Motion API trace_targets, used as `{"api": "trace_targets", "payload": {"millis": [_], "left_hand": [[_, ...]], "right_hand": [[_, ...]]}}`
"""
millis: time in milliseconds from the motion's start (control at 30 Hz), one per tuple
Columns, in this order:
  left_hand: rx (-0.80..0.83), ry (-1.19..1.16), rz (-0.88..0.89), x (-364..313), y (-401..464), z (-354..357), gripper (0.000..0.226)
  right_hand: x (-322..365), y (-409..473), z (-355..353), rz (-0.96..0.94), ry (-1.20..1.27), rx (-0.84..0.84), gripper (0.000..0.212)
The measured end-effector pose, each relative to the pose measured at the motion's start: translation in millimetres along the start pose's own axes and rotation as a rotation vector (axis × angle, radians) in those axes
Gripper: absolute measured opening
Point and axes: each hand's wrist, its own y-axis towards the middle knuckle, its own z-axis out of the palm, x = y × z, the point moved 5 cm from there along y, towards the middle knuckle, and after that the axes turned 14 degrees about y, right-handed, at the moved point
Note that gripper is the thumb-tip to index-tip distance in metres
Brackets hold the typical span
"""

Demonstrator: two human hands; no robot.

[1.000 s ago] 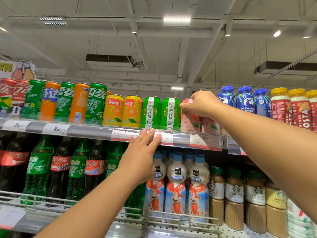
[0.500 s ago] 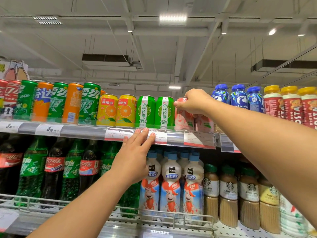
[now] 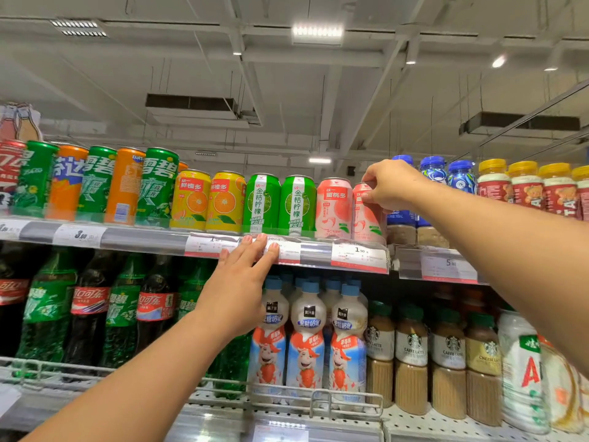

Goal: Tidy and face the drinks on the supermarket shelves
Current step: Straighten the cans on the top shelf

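Observation:
Two pink peach cans stand on the top shelf. My right hand (image 3: 392, 185) is closed round the top of the right pink peach can (image 3: 366, 218). The left pink can (image 3: 333, 207) stands free with its label to the front. Beside them are two green lemon cans (image 3: 279, 204) and two yellow orange cans (image 3: 207, 202). My left hand (image 3: 237, 282) lies flat with fingers spread on the price strip of the top shelf edge (image 3: 143, 242), below the green cans, and holds nothing.
Tall green and orange soda cans (image 3: 95, 183) fill the shelf's left end. Blue-capped bottles (image 3: 446, 173) and yellow-capped bottles (image 3: 522, 186) stand right of my right hand. Below are cola and green soda bottles (image 3: 86, 307), strawberry milk bottles (image 3: 306, 339) and coffee bottles (image 3: 414, 352).
My right hand has left the left pink can, now label-forward, and moved right onto the neighbouring pink can. My left hand has stayed on the shelf edge.

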Motion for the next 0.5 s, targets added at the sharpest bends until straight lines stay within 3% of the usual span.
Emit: {"api": "trace_targets", "payload": {"millis": [267, 367, 500], "left_hand": [[0.022, 0.01, 0.0, 0, 1, 0, 0.096], [0.036, 0.02, 0.004, -1, 1, 1, 0.098], [0.051, 0.035, 0.009, -1, 1, -2, 0.097]], "right_hand": [[-2, -8, 3, -0.028, 0.035, -0.079, 0.032], [19, -41, 17, -0.219, 0.093, -0.189, 0.035], [52, -111, 78, -0.471, 0.074, -0.077, 0.039]]}}
